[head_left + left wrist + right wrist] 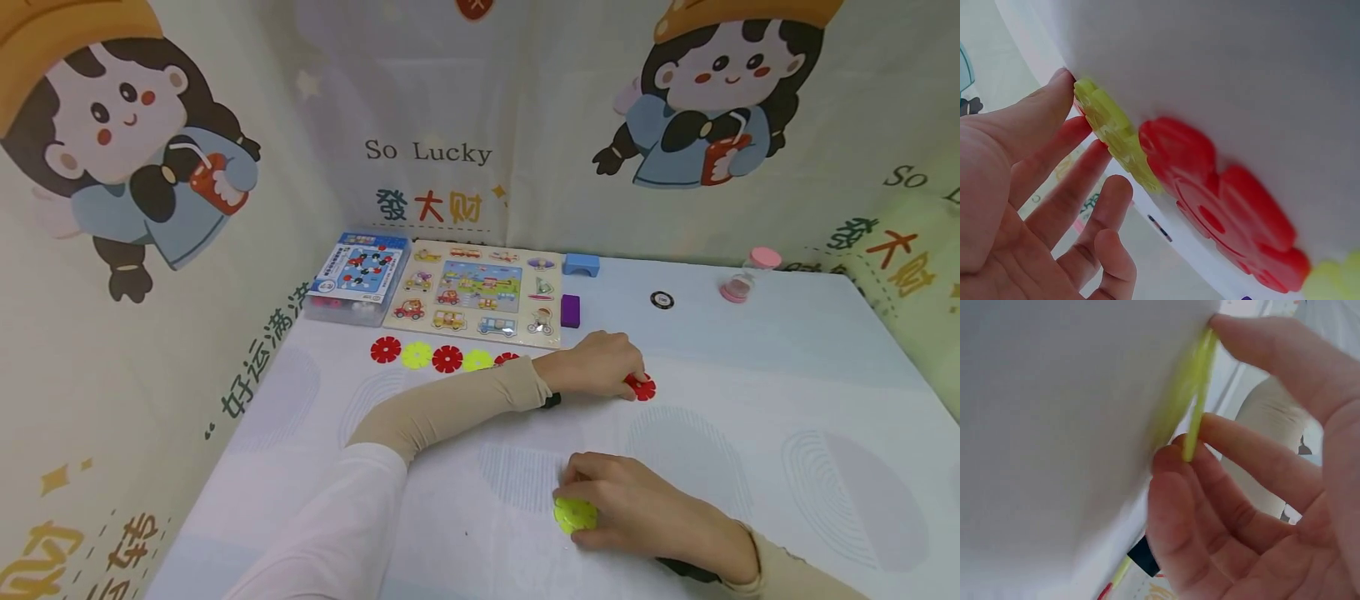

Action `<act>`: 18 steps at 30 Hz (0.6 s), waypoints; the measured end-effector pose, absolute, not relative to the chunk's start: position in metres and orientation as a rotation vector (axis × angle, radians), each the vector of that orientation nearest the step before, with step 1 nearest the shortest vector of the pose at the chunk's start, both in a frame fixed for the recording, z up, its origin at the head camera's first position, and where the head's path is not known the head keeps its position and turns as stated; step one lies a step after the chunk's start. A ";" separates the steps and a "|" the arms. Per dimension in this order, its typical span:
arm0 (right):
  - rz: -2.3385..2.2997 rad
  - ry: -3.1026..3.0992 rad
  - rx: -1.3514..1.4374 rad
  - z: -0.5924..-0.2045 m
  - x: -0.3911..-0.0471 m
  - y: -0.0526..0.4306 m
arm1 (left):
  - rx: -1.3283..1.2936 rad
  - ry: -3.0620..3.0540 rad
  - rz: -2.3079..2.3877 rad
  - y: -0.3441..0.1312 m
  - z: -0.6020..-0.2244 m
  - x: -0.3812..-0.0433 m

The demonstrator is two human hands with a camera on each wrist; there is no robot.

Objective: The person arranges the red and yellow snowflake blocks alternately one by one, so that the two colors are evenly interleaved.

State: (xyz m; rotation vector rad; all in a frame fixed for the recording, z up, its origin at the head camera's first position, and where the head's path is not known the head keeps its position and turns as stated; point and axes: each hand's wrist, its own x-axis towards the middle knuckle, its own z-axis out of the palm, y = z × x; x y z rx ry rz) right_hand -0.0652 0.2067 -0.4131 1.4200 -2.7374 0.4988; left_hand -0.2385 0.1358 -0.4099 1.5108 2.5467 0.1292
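My left hand [600,364] reaches across the table and pinches a red notched flower-shaped disc [642,387] lying on the cloth. In the left wrist view, that disc is mostly hidden behind a yellow-green disc [1107,125], with another red disc [1210,206] nearer the camera. Closer to the front, my right hand [637,508] holds a yellow-green flower disc [576,516] between thumb and fingers. The right wrist view shows this disc [1196,400] edge-on, tilted against the table surface. My left forearm and hand cover part of the disc row.
Discs alternate red [386,350] and yellow-green [417,355] along the row. Behind them lie a wooden picture puzzle [405,308] and a plastic box [356,279]. A blue block [581,265], purple block [571,311], round black-and-white chip [662,300] and pink sand timer [748,275] stand farther back.
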 end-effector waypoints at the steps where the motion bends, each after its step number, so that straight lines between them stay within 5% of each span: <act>1: 0.500 -2.718 1.423 -0.414 -0.065 0.206 | 1.508 2.549 0.124 0.136 -0.410 -0.238; 9: 0.536 -2.761 1.309 -0.406 -0.078 0.218 | 1.492 2.544 0.115 0.134 -0.408 -0.238; 18: 0.591 -2.894 0.881 -0.395 -0.150 0.321 | 1.573 2.513 0.159 0.138 -0.410 -0.241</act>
